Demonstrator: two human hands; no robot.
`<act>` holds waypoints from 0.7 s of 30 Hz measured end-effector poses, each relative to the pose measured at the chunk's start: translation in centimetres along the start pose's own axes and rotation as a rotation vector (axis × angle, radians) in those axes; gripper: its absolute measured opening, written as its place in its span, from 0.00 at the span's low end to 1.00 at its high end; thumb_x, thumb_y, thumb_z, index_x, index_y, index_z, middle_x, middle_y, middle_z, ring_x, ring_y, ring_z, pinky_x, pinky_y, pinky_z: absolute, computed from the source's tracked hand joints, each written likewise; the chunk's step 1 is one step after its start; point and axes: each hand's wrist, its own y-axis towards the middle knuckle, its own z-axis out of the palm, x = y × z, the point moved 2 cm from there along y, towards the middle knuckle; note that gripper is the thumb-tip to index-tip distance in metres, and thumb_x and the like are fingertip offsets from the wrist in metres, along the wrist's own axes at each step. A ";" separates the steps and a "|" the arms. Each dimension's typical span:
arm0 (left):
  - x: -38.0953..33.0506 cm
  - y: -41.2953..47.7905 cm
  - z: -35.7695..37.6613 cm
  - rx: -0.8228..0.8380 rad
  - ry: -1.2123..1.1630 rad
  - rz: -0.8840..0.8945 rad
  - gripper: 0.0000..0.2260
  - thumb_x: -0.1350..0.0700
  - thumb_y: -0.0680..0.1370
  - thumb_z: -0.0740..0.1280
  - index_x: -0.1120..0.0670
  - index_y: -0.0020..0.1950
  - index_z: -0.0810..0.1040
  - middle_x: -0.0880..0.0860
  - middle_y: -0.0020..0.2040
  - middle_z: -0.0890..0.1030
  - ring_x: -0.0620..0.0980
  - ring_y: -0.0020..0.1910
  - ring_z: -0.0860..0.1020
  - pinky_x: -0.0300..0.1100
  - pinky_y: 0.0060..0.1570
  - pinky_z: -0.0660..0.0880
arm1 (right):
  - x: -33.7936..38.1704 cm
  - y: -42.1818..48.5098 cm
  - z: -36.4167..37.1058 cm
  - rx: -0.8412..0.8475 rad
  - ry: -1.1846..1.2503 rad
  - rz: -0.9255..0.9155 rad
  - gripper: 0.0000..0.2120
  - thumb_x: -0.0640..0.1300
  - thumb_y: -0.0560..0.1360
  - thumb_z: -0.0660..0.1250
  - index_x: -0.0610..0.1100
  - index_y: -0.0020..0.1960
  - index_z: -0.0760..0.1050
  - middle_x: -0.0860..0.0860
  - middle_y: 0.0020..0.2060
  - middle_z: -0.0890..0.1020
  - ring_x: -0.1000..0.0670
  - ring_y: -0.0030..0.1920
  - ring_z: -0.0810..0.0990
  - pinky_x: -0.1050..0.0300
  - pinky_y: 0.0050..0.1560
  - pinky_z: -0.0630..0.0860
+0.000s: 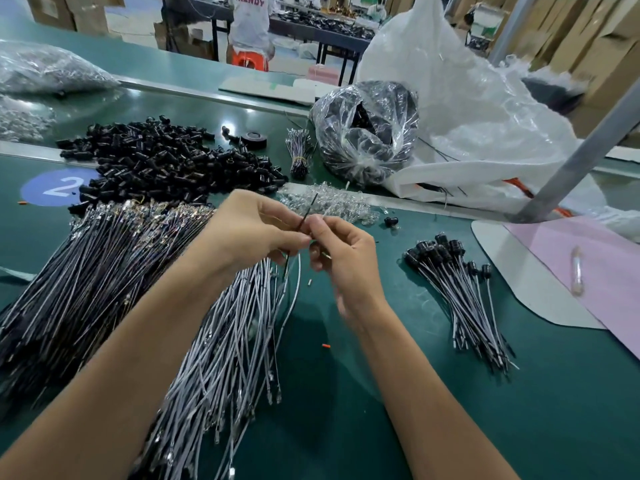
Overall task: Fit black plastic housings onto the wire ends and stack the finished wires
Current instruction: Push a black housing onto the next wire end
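I hold one thin black wire (308, 212) between both hands, above the middle of the green tabletop (346, 393). My left hand (256, 226) pinches it with thumb and curled fingers. My right hand (343, 258) nips it just beside, its fingertips almost touching the left's. The wire's long axis runs steeply: its free end points up and away from me, leaning a little right, and the lower part drops between my palms toward the grey wires (228, 341) below (whether a housing sits on it I cannot tell, since my fingers cover that spot).

The grey wires lie in a loose fan running outward from me. Left of them a thicker heap of dark wires (86, 271) lies much the same way, with metal terminals at the far end. Beyond that heap sits the pile of black housings (166, 164). To my right the finished wires (464, 299) lie stacked, well apart from my hands, with housed ends pointing away from me and bare ends toward me. One stray housing (391, 221) lies near a heap of clear parts (329, 202).

Farther back, a clear plastic bag (367, 133) holds black parts that I cannot name through the crumpled film. Just beside it a big white sack (467, 116) lies slumped, with something orange showing at its mouth.
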 end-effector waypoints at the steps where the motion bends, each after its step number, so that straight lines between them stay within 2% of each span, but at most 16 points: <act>1: 0.3 0.1 0.1 -0.001 -0.061 -0.009 0.06 0.67 0.68 0.76 0.60 0.43 0.84 0.54 0.33 0.84 0.44 0.29 0.80 0.34 0.28 0.76 | 0.0 0.1 -0.3 -0.041 0.024 0.012 0.07 0.38 0.78 0.67 0.40 0.42 0.81 0.50 0.30 0.78 0.56 0.27 0.71 0.65 0.27 0.68; 3: 0.8 0.4 0.2 -0.020 -0.207 -0.044 0.07 0.64 0.66 0.76 0.60 0.43 0.84 0.55 0.35 0.85 0.46 0.31 0.82 0.34 0.31 0.78 | 0.1 0.4 -0.9 -0.104 -0.008 0.005 0.08 0.38 0.78 0.67 0.42 0.42 0.82 0.51 0.30 0.78 0.57 0.27 0.70 0.65 0.27 0.68; 6: 1.5 0.6 0.0 -0.055 -0.354 -0.095 0.10 0.59 0.63 0.75 0.60 0.42 0.84 0.55 0.35 0.85 0.47 0.33 0.83 0.36 0.33 0.80 | 0.2 0.5 -1.4 -0.094 -0.147 -0.041 0.05 0.39 0.76 0.70 0.44 0.43 0.84 0.54 0.27 0.78 0.57 0.26 0.69 0.65 0.27 0.67; 9: 1.9 0.9 -0.2 -0.077 -0.404 -0.133 0.11 0.58 0.62 0.75 0.60 0.41 0.84 0.55 0.36 0.85 0.47 0.33 0.83 0.36 0.33 0.80 | 0.0 0.5 -1.1 -0.032 -0.309 -0.104 0.02 0.41 0.74 0.74 0.45 0.45 0.85 0.57 0.27 0.80 0.60 0.25 0.70 0.69 0.30 0.67; 12: 2.1 1.0 -0.3 -0.088 -0.428 -0.145 0.10 0.57 0.61 0.75 0.59 0.40 0.84 0.54 0.34 0.85 0.46 0.32 0.83 0.36 0.33 0.80 | -0.2 0.4 -0.9 0.001 -0.388 -0.139 0.03 0.42 0.72 0.75 0.44 0.45 0.86 0.60 0.26 0.80 0.62 0.25 0.73 0.73 0.32 0.67; 17: 2.2 0.9 0.1 -0.069 -0.422 -0.166 0.08 0.56 0.61 0.76 0.56 0.38 0.84 0.51 0.33 0.84 0.42 0.31 0.82 0.32 0.27 0.75 | -0.3 0.3 -0.8 0.006 -0.419 -0.174 0.02 0.44 0.72 0.75 0.46 0.42 0.86 0.58 0.28 0.82 0.62 0.28 0.74 0.70 0.34 0.69; 21: 2.4 0.9 0.2 -0.064 -0.465 -0.201 0.11 0.56 0.60 0.76 0.58 0.41 0.84 0.50 0.32 0.83 0.40 0.28 0.78 0.32 0.25 0.73 | -0.2 0.2 -0.6 0.026 -0.388 -0.144 0.02 0.45 0.73 0.75 0.49 0.41 0.85 0.54 0.32 0.84 0.58 0.33 0.77 0.62 0.38 0.73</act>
